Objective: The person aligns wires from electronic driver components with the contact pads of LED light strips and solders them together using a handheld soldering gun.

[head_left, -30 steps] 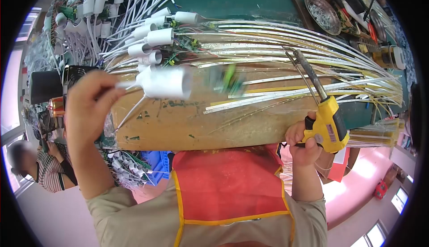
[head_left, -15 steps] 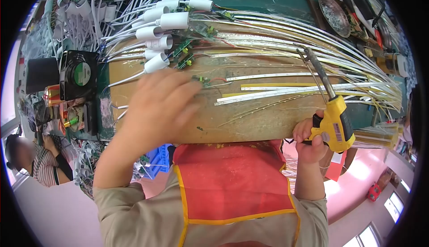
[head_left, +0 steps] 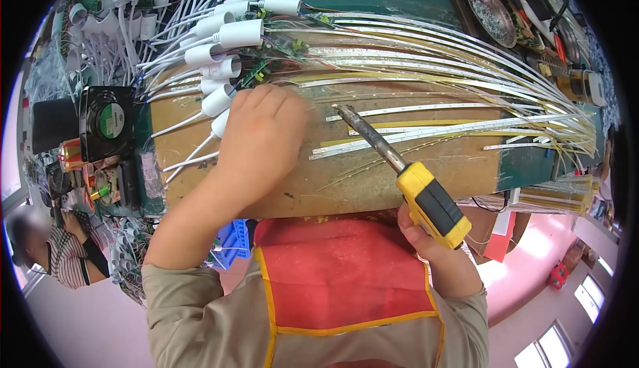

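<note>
My right hand (head_left: pixel 419 238) is wrapped round the handle of a yellow and black soldering gun (head_left: pixel 432 201). The gun's hot tip points up and left, close to the left end of a white LED strip (head_left: pixel 406 109). My left hand (head_left: pixel 263 138) hovers low over the brown board, fingers bent and drawn together, slightly blurred. Whatever those fingers pinch is hidden beneath them. Right beside that hand lie white lamp caps (head_left: pixel 217 100) on white cables, and a small green circuit board (head_left: pixel 255 73) with thin wires sits just above it.
Several LED strips fan out to the right over the brown work board (head_left: pixel 373 191). A black fan (head_left: pixel 106 118) stands at left, near piled caps and cables. A metal pan (head_left: pixel 491 14) sits at upper right. Another person (head_left: pixel 60 248) is at far left.
The soldering gun has swung left and down, its tip now by the strip end. My left hand has moved slightly right, and its fingers have drawn together.
</note>
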Available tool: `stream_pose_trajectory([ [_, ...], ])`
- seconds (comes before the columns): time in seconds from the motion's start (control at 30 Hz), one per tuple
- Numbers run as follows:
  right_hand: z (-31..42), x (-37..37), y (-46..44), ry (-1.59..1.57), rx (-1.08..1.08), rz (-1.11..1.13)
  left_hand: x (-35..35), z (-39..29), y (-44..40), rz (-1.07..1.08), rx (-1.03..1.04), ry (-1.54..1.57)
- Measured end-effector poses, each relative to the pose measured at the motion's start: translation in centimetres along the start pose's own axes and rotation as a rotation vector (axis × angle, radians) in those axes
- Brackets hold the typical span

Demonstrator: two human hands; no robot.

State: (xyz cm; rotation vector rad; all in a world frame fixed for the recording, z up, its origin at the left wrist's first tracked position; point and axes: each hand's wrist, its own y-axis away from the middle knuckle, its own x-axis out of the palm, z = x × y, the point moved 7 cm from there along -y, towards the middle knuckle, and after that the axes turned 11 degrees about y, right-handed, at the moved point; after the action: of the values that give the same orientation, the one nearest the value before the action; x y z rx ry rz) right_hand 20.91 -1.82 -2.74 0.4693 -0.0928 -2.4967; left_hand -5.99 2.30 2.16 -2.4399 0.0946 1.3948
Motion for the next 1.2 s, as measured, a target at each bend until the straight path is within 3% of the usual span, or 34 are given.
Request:
stream_pose_trajectory([
  [0.4,-0.2,0.9,-0.5,-0.462,0.204,-0.007,0.5,0.0,-0.8,-0.028,0.081,0.005],
  [0.83,-0.7,0.7,0.1,-0.345,0.228,-0.049,0.9,-0.5,-0.5,-0.003,0.134,-0.03],
  [1.2,0.0,0.4,-0.4,-0.237,0.232,-0.082,0.3,0.6,-0.9,-0.032,-0.013,0.013],
])
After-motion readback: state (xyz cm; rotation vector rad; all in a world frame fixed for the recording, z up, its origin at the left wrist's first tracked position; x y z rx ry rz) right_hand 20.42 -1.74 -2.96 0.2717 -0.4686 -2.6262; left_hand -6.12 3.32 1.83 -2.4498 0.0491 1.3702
